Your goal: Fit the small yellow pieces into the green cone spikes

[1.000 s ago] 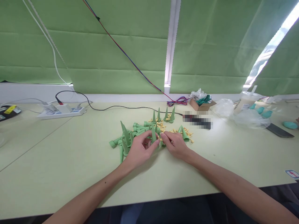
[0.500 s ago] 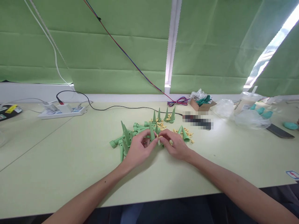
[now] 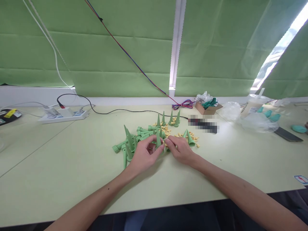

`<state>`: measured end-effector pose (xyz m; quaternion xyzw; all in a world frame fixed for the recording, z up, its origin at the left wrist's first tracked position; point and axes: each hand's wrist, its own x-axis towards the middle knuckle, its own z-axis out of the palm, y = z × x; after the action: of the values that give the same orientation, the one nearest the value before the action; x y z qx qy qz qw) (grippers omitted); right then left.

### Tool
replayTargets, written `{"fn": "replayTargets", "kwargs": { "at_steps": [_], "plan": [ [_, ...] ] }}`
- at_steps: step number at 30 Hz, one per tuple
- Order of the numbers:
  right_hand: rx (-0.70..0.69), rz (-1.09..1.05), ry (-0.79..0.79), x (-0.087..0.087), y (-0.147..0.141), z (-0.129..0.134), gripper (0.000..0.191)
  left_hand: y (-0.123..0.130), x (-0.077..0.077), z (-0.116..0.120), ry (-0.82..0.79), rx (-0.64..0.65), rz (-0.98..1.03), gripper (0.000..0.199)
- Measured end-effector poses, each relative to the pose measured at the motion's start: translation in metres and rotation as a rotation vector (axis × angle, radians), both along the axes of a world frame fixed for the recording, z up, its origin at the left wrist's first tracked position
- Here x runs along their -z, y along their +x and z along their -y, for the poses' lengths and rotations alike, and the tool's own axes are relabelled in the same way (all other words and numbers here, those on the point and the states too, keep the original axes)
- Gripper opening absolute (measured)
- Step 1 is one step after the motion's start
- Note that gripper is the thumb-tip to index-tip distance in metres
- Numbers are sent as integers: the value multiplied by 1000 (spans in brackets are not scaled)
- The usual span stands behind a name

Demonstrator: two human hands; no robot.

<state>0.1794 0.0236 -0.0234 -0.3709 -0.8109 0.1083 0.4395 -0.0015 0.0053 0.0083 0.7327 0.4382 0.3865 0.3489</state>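
My left hand (image 3: pixel 145 153) is closed around a green plastic cone-shaped spike (image 3: pixel 158 138), which stands upright with its tip above the fingers. Right beside it, my right hand (image 3: pixel 181 149) pinches with thumb and forefinger close to the spike's side. What lies in that pinch is too small and covered to make out. A heap of green spikes (image 3: pixel 130 141) lies to the left of and behind my left hand. Small yellow pieces (image 3: pixel 166 130) are scattered behind both hands, and two more green spikes (image 3: pixel 191 140) rest among others beyond my right hand.
Several spikes (image 3: pixel 176 119) stand upright at the back. Behind my right hand lies a blurred-out dark object (image 3: pixel 203 124) on a black cable. A cardboard box (image 3: pixel 208 110), a drink cup (image 3: pixel 252 104) and plastic bags are at right; a power strip (image 3: pixel 64 116) is at left.
The spike in my left hand has shifted slightly right. A yellow piece that showed between my fingertips is now hidden, and my right fingers have closed more tightly.
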Motion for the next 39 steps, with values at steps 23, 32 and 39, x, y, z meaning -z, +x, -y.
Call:
{"fn": "replayTargets", "kwargs": {
  "at_steps": [23,32,39],
  "plan": [
    [-114,-50,-69,-4,2,3,15,-3,0,-3,-19,-21,54,24],
    [-73,-25,-42,-3,3,1,25,-2,0,-2,-3,-1,26,25],
    [-54,5,-33,-2,2,1,35,-3,1,-3,-2,6,15,27]
  ]
}}
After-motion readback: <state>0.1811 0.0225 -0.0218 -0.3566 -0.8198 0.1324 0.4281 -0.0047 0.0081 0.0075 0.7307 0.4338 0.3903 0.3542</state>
